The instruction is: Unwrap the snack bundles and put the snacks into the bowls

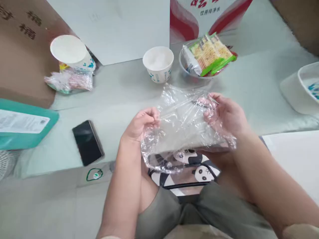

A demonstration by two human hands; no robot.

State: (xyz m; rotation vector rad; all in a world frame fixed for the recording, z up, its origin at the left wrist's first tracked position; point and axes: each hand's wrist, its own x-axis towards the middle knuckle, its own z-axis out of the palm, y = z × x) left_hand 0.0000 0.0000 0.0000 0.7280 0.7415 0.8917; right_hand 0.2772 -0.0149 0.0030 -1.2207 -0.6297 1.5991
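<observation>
A crinkled clear plastic bag (183, 124) is stretched between my hands, over the table's front edge. My left hand (139, 124) is closed, pinching the film at the bag's left side. On the other side, my right hand (226, 114) has curled fingers gripping the plastic, with film covering part of them. A thin dark strip shows near the right fingertips; I cannot tell what it is. Just beyond the bag stand a white paper cup (159, 68) and a clear bowl (185, 73) heaped with snack packets (210, 53).
A phone (88, 142) lies on the table (119, 96) at left, near a teal pouch (27, 139). Farther back are a paper bucket (68, 49) and a wrapped packet (72, 81). A white tub (296, 89) stands right. Boxes line the back. A panda-print stool (199, 174) is below.
</observation>
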